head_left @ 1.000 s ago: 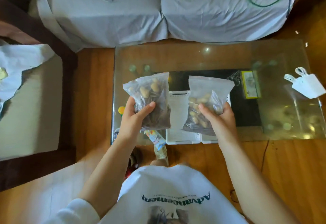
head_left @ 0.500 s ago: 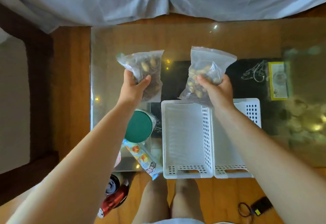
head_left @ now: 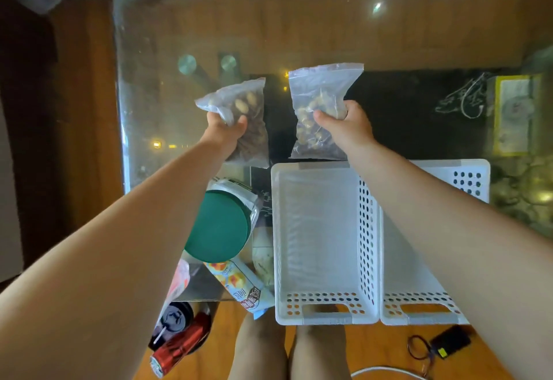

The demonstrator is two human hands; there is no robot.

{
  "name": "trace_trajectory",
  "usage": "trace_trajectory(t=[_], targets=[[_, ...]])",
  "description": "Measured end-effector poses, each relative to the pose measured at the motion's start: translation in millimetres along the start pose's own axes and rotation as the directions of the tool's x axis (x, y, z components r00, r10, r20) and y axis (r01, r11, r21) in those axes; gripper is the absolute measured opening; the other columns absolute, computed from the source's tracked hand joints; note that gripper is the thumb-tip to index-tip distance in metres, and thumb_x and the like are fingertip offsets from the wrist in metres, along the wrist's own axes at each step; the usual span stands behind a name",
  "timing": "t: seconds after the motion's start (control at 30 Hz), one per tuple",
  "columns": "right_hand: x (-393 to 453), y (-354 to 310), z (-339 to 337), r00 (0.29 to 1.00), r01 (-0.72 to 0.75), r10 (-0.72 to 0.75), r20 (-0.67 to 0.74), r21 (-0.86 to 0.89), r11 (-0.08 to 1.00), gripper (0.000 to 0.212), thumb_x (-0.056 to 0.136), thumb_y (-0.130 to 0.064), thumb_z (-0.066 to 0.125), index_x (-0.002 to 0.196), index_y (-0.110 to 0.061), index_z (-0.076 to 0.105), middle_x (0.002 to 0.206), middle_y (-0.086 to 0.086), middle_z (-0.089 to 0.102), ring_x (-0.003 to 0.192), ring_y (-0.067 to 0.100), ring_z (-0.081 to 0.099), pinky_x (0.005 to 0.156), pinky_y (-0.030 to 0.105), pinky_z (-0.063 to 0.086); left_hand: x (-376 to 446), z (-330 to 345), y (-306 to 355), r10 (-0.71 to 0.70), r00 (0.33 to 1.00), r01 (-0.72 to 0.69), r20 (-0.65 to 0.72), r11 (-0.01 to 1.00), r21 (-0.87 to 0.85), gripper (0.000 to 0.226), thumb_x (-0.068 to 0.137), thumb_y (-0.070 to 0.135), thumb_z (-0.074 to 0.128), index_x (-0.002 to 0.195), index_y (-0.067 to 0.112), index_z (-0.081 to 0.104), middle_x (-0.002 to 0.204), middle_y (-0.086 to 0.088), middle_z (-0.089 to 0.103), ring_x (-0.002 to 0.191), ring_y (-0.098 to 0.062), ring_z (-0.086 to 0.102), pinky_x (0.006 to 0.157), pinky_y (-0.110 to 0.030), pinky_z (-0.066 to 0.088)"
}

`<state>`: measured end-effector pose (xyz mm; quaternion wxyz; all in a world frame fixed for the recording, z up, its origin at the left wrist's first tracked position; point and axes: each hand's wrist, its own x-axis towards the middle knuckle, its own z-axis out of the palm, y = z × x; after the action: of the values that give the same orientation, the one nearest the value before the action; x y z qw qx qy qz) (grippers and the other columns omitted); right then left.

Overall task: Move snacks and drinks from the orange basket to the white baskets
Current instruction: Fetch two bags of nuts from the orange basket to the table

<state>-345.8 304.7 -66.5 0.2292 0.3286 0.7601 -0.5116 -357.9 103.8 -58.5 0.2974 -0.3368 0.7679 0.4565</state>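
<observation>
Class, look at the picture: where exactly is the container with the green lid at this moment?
In the head view, the green-lidded container stands on the glass table, just left of the left white basket, below the left hand holding a snack bag.

Left arm: bare, stretched forward from the near left, forearm rising toward the middle. Left hand (head_left: 225,128): fingers curled, thumb across the front, gripping a clear bag of nuts (head_left: 245,122). Right arm: bare, stretched forward from the near right. Right hand (head_left: 344,124): fingers and thumb curled, gripping a second clear bag (head_left: 320,101). Hands level, held apart. Bare knees at the near edge.
</observation>
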Motion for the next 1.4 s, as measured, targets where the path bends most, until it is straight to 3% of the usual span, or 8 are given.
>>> trace_trajectory(t=[0.33, 0.43, 0.57, 0.77, 0.9, 1.07, 1.17, 1.4], targets=[[10, 5, 7, 0.995, -0.078, 0.081, 0.055, -0.051, 0.996, 0.040, 0.087, -0.034, 0.061, 0.121, -0.018, 0.048, 0.102, -0.006, 0.052, 0.075, 0.008, 0.051, 0.057, 0.016, 0.036, 7, 16, -2, -0.089, 0.995, 0.084, 0.035, 0.990, 0.114, 0.064, 0.095, 0.037, 0.044, 0.144, 0.011, 0.013, 0.135, -0.016, 0.044, 0.122, -0.034, 0.045, 0.098, -0.043, 0.038], [7, 4, 4, 0.997, -0.060, 0.064, 0.037, -0.095, 0.994, 0.041, 0.085, -0.033, 0.062, 0.120, -0.017, 0.051, 0.122, 0.004, 0.051, 0.093, 0.014, 0.053, 0.065, 0.020, 0.040, 6, 16, 1, -0.070, 0.996, 0.061, 0.059, 0.989, 0.135, 0.066, 0.092, 0.035, 0.052, 0.143, 0.011, 0.017, 0.136, -0.014, 0.044, 0.122, -0.032, 0.046, 0.101, -0.043, 0.039], [-2, 0, -3, 0.997, -0.047, 0.053, 0.054, -0.104, 0.994, 0.039, 0.084, -0.029, 0.062, 0.120, -0.017, 0.054, 0.122, 0.004, 0.054, 0.086, 0.013, 0.054, 0.056, 0.018, 0.037, 3, 9, 10, -0.093, 0.994, 0.074, 0.055, 0.957, 0.282, 0.065, 0.089, 0.034, 0.058, 0.141, 0.009, 0.029, 0.140, -0.016, 0.040, 0.124, -0.034, 0.045, 0.103, -0.045, 0.039], [-31, -11, -23, 0.998, -0.017, 0.022, 0.067, -0.082, 0.996, 0.051, 0.083, -0.023, 0.061, 0.132, -0.019, 0.047, 0.134, 0.006, 0.048, 0.112, 0.019, 0.054, 0.083, 0.029, 0.044, -22, -4, 24, -0.063, 0.994, 0.038, 0.087, 0.965, 0.261, 0.059, 0.092, 0.029, 0.054, 0.144, 0.014, 0.030, 0.141, -0.012, 0.043, 0.125, -0.030, 0.045, 0.098, -0.038, 0.040], [-72, -17, -41, 0.995, 0.025, -0.019, 0.095, -0.061, 0.998, 0.056, 0.085, -0.020, 0.061, 0.137, -0.018, 0.042, 0.142, 0.006, 0.041, 0.126, 0.020, 0.044, 0.093, 0.028, 0.037, -56, -22, 43, -0.022, 0.998, 0.014, 0.064, 0.992, 0.126, 0.050, 0.092, 0.022, 0.053, 0.140, 0.017, 0.040, 0.131, -0.009, 0.049, 0.117, -0.025, 0.047, 0.088, -0.031, 0.041], [-145, -17, -65, 0.988, -0.018, 0.018, 0.154, -0.006, 1.000, 0.038, 0.086, -0.008, 0.059, 0.124, -0.009, 0.054, 0.111, 0.010, 0.059, 0.096, 0.018, 0.056, 0.088, 0.030, 0.044, -139, -38, 41, -0.033, 0.996, 0.054, 0.086, 0.966, -0.253, 0.023, 0.094, 0.020, 0.050, 0.116, 0.015, 0.058, 0.105, -0.003, 0.058, 0.093, -0.017, 0.057, 0.074, -0.030, 0.046], [-196, -4, -76, 0.966, -0.055, 0.071, 0.247, -0.069, 0.996, 0.031, 0.086, -0.005, 0.057, 0.117, -0.008, 0.058, 0.095, 0.010, 0.060, 0.087, 0.023, 0.057, 0.074, 0.027, 0.042, -207, -47, 16, -0.026, 0.984, 0.093, 0.175, 0.918, -0.386, 0.025, 0.095, 0.019, 0.049, 0.118, 0.015, 0.058, 0.094, 0.000, 0.065, 0.078, -0.012, 0.062, 0.071, -0.026, 0.047], [-281, 5, -81, 0.886, 0.046, 0.138, 0.443, -0.380, 0.924, 0.024, 0.086, -0.006, 0.056, 0.109, -0.014, 0.058, 0.093, 0.013, 0.062, 0.084, 0.022, 0.057, 0.077, 0.031, 0.044, -331, -73, -87, -0.174, 0.978, 0.204, 0.115, 0.680, -0.705, 0.015, 0.096, 0.016, 0.045, 0.096, 0.023, 0.058, 0.066, 0.009, 0.070, 0.055, -0.005, 0.064, 0.057, -0.020, 0.043]])
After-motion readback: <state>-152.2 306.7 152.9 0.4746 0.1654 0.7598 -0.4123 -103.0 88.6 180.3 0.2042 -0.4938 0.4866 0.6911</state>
